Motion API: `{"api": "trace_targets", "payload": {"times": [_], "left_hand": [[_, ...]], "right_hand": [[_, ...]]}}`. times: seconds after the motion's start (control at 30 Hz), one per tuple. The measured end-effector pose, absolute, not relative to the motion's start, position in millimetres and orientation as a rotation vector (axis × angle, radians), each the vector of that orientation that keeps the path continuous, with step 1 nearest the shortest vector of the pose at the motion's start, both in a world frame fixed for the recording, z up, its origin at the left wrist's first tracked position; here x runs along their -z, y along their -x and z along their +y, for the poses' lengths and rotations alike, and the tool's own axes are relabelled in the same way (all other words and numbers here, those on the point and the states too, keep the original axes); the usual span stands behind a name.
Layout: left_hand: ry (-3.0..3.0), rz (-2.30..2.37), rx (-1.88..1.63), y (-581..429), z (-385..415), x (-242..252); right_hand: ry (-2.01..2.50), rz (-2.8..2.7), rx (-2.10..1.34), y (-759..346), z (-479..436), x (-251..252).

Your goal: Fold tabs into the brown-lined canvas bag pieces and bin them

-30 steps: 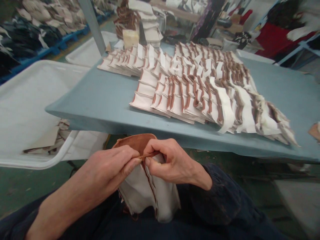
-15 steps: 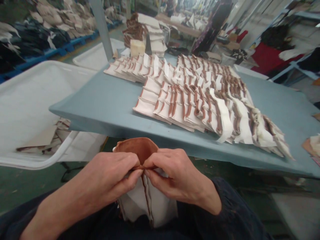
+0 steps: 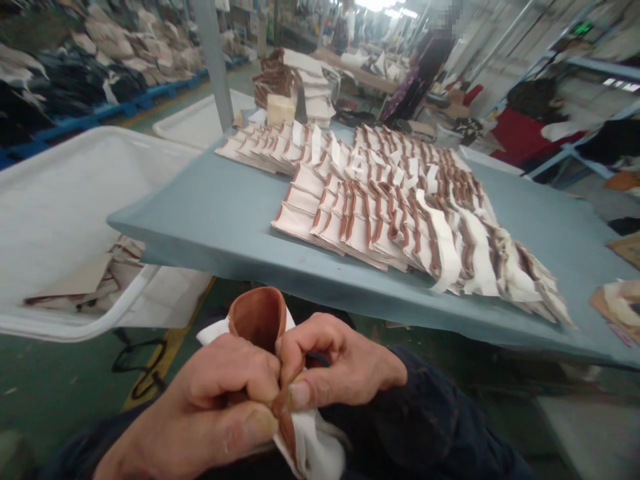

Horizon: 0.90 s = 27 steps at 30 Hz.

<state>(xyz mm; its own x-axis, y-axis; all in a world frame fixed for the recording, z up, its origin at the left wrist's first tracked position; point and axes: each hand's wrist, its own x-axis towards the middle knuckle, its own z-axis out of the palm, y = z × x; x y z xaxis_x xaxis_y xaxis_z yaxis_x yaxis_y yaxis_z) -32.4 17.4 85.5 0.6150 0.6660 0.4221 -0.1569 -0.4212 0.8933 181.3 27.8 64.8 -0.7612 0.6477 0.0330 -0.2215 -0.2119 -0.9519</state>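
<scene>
Both hands pinch the edge of a sewn piece (image 3: 257,317) of brown material with white backing, held low before my body. My left hand (image 3: 215,400) is closed, thumb and fingers gripping the brown edge near a seam. Close against it, my right hand (image 3: 335,363) pinches the same edge from the other side. The piece's brown interior gapes open behind the fingers, while its white backing hangs down below my right hand. The exact layers between my fingertips are hidden.
A blue-grey covered table (image 3: 210,220) stands ahead, bearing rows of similar brown-and-white pieces (image 3: 360,213). At the left is a white bin (image 3: 60,200) with some pieces inside. A grey post (image 3: 216,67) rises behind the table's left corner. A person (image 3: 425,60) stands further back.
The pinched edge has been twisted and lowered, with the brown opening turned to the left. My left hand has rolled so its thumb shows more; the hands still hold the piece.
</scene>
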Motion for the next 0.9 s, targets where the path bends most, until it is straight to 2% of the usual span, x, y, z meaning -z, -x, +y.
{"api": "trace_targets", "payload": {"times": [0.13,0.47,0.6,0.9], "left_hand": [[-1.676,0.485,-0.876,44,20,-75],[-1.863,0.641,-0.724,54,29,-78],[-2.082,0.648,-0.764,54,34,-77],[-2.360,0.794,-0.616,50,21,-85]], "right_hand": [[0.649,-1.604,-1.886,-182,28,-71],[0.709,-1.952,-1.182,-188,23,-93],[0.737,-1.975,-1.145,-191,18,-97],[0.815,-2.044,-1.190,-203,18,-102]]}}
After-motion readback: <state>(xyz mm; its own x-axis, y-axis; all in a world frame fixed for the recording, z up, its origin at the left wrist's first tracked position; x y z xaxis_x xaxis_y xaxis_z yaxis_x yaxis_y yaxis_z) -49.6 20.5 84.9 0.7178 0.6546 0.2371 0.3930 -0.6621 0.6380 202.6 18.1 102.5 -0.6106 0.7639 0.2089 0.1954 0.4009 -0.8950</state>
